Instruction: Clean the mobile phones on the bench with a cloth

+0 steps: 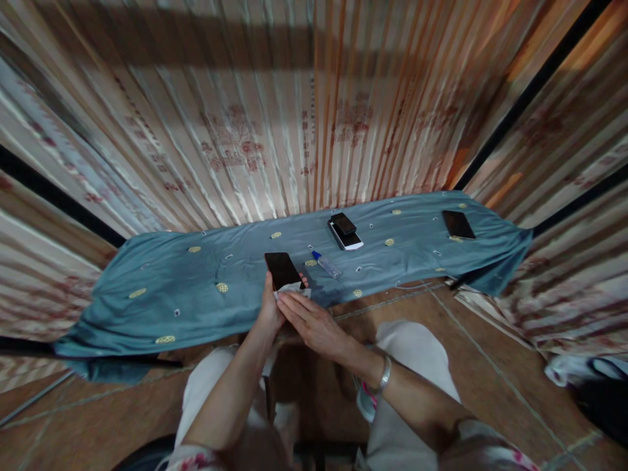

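Note:
A dark-screened smartphone [283, 268] rests in my left hand [269, 306], whose thumb lies along its left edge and whose fingertips show at its right edge. Over the phone's lower end, my right hand [314, 322] presses a thin white wipe [296, 287], with its fingers close together. The wipe's corners stick out past my fingers. Just right of the phone, a clear plastic bottle [328, 265] with a blue cap lies on its side on the cloth. A dark damp-looking patch shows on the cloth near it.
Beyond the bottle, a small black phone [345, 224] lies on a white-framed phone [351, 243]. A dark tablet-like device [458, 224] lies at the right end. Blue patterned cloth [196, 278] covers the narrow table. Curtains [245, 131] and black poles [534, 91] stand around it.

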`<action>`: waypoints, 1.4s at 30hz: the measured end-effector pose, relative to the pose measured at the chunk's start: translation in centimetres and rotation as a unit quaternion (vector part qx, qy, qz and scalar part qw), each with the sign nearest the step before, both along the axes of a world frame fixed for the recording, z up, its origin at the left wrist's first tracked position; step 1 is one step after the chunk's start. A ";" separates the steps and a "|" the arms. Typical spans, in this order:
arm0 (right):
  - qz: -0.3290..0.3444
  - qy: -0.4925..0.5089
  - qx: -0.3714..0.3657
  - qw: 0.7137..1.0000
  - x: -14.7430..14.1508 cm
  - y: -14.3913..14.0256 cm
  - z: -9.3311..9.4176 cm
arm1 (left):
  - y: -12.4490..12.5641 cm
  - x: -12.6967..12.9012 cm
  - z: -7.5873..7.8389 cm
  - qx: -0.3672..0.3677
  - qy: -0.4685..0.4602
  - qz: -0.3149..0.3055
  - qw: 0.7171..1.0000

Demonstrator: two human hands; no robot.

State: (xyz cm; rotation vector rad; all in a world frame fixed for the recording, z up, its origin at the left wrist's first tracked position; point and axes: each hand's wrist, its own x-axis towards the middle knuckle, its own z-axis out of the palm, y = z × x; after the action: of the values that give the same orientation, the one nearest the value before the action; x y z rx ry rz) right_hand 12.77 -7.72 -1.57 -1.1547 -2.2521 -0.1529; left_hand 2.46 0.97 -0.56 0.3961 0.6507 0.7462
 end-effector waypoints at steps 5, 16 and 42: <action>-0.014 -0.034 0.033 0.999 0.6 0.3 -0.3 | 0.0 0.4 1.1 -0.015 0.006 0.075 0.997; -0.021 0.069 -0.018 0.997 2.7 0.0 0.4 | 0.4 0.3 2.3 -0.023 0.018 0.131 0.991; -0.122 0.228 -0.083 0.962 5.3 3.1 -1.6 | -2.3 1.6 2.0 0.034 0.086 0.039 0.995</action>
State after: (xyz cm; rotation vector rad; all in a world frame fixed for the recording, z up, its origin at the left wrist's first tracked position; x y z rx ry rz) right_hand 18.07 -4.64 -3.13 -1.3905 -1.7398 0.1928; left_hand 4.06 -1.30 1.45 0.5030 0.8079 0.8156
